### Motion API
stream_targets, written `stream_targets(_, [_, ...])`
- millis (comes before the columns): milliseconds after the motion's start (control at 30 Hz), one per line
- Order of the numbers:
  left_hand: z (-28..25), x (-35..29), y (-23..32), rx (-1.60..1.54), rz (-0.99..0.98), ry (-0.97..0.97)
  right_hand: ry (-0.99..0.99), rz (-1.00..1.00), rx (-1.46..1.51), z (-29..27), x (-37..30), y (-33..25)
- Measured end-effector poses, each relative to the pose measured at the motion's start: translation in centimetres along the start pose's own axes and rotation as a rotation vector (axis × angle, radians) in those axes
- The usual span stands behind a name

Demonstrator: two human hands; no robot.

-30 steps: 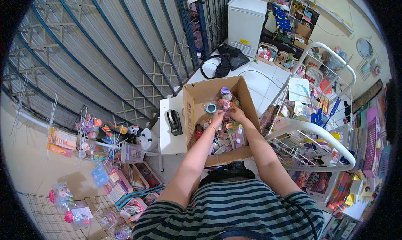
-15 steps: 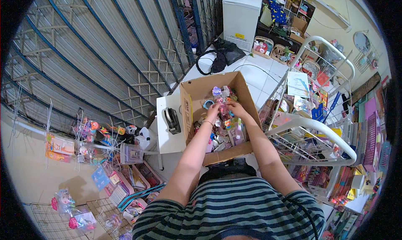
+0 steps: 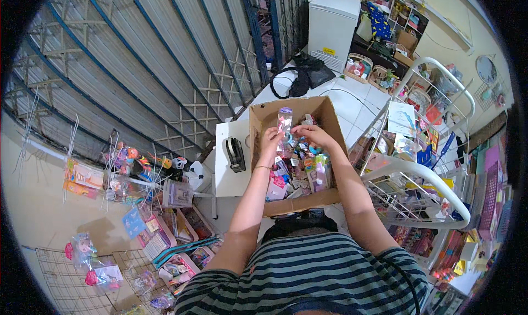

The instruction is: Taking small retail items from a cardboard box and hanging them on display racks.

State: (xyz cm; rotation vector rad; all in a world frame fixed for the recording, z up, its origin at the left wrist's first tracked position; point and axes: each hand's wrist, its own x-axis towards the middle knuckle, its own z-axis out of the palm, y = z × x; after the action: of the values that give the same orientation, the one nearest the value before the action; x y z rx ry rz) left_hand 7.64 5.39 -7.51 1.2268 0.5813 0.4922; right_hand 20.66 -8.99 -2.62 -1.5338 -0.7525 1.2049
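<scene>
A clear plastic packet (image 3: 284, 119) with a purple header and small pink pieces inside stands upright above an open cardboard box (image 3: 264, 114). My left hand (image 3: 270, 141) has its fingers closed on the packet's lower left side. At the packet's right edge, the bent fingers of my right hand (image 3: 316, 136) are pressed together; their tips seem to pinch it. Below both hands the box holds a jumble of small packaged goods, among them a pink piece (image 3: 279, 181) and a green-and-purple packet (image 3: 318, 174).
Left of the box, a black tape dispenser (image 3: 235, 154) sits on a white table (image 3: 224, 185). A loaded white wire rack (image 3: 407, 169) stands close on the right. Beyond the box are a black bag (image 3: 313, 70) on the tiles and a white chest freezer (image 3: 331, 29).
The packet has come up more upright, its front now facing me, with both hands still at it. The whole view has shifted slightly, so the surroundings sit lower and further right.
</scene>
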Motion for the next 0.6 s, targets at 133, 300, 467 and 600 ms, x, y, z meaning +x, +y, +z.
stream_targets(133, [-0.8, -1.7, 0.7, 0.034, 0.06, -0.023, 0.163, -0.15, 0.16, -2.0, 6.4, 8.4])
stream_targets(300, [-2.3, -3.0, 0.4, 0.007, 0.082, 0.021, 0.223, 0.042, -0.581, 1.0, 10.7, 11.1])
stream_targets(467, [-1.7, -3.1, -0.2, -0.096, 0.088, 0.084, 0.071, 0.094, -1.07, 2.7, 13.8, 14.7])
stream_targets(600, [-2.1, -3.6, 0.0, -0.039, 0.074, 0.098, 0.094, 0.08, -1.318, 4.0, 14.6, 16.9])
